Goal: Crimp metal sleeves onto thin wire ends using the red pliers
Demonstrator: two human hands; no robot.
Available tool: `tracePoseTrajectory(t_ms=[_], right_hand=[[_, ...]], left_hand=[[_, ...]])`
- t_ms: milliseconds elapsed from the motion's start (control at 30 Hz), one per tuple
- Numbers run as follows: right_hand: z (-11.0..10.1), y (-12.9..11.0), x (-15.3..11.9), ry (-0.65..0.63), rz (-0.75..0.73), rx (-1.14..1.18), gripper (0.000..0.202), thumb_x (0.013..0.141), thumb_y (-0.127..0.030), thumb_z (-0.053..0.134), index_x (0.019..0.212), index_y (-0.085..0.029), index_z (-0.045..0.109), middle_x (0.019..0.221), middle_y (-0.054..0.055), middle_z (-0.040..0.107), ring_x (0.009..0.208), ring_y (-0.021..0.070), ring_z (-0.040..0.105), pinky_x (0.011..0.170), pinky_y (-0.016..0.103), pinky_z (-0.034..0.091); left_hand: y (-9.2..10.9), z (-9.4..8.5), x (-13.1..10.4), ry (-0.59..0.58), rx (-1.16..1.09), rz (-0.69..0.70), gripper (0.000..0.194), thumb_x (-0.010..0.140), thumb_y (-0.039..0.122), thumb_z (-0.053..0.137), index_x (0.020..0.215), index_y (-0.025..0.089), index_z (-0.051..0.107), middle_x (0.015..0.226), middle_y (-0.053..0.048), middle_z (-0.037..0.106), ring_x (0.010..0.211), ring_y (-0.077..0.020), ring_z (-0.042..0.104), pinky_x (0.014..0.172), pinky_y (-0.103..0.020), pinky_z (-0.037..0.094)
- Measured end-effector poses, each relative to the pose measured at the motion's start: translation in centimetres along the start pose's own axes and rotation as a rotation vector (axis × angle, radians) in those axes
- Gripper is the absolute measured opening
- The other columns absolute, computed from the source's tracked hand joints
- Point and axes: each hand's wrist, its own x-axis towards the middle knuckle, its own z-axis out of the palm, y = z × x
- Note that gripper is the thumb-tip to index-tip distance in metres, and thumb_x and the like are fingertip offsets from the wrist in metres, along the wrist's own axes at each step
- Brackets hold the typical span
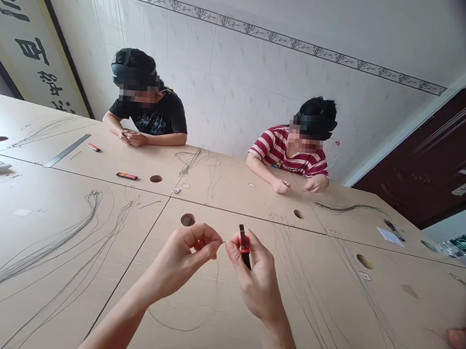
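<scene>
Above the middle of the table, my left hand [192,257] pinches the end of a thin wire or cord [182,329], which loops down below it. My right hand [252,267] is close beside it on the right, its thumb and index finger closed at the same thin end. A black tool with a red part [244,247] is held in the right hand, upright between the fingers. The fingertips of both hands nearly touch. What exactly joins them is too small to make out.
Bundles of thin wires [88,222] lie at left and more strands [297,276] at right on the pale table [134,306]. Across sit a person in black [152,114] and a person in stripes [295,152]. A bottle [465,244] stands at far right; another hand [462,340] shows below it.
</scene>
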Motion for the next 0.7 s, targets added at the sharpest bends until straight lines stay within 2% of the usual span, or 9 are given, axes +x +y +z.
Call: tracePoseTrajectory(t_ms=[233,700], right_hand=[[-0.11,0.21,-0.11,-0.006,-0.001,-0.018,0.023,0.097,-0.036,0.051,0.079,-0.021,0.049,0.072,-0.003,0.049,0.063,0.0123,0.044,0.058,0.025,0.034],[0.09,0.15,-0.17,-0.004,-0.018,-0.038,0.022,0.097,-0.035,0.050,0.080,-0.021,0.048,0.072,-0.002,0.049,0.064,0.0127,0.044,0.058,0.025,0.035]], left_hand=[[0.14,-0.03,-0.08,0.000,-0.004,0.024,0.017,0.091,0.032,0.054,0.088,0.019,0.065,0.073,0.000,0.059,0.069,-0.0129,0.052,0.063,-0.028,0.041],[0.10,0.05,-0.06,0.014,0.008,0.029,0.019,0.092,0.031,0.052,0.081,0.019,0.062,0.065,0.003,0.051,0.061,-0.0106,0.042,0.055,-0.025,0.034]])
